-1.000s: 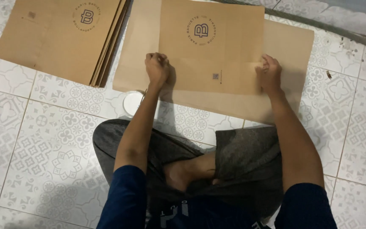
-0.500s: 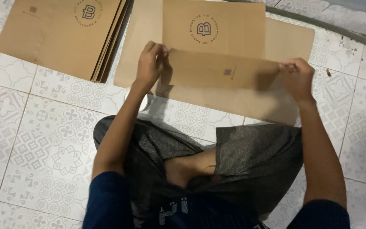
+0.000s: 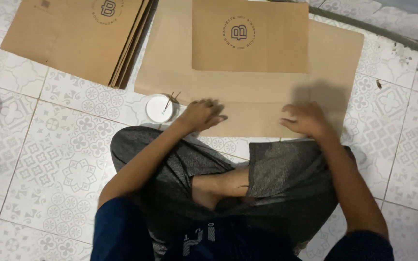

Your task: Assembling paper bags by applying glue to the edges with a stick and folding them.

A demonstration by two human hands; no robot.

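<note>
Both hands are flat now — the left hand [image 3: 201, 115] and right hand [image 3: 308, 120] press palms-down, fingers spread and gripping nothing, on the near edge of the large brown paper sheet [image 3: 247, 99] lying on the patterned tiled floor [image 3: 64, 145]. Half a second ago they pinched a folded flap — now it lies down. A small white round lid [image 3: 159, 108] sits just beside the left hand.

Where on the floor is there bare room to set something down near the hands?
Bare tile lies left of the left hand, below the stack of brown sheets and beside the white cup; also right of the right hand, past the large sheet. Crowded ahead: paper fills it.
</note>
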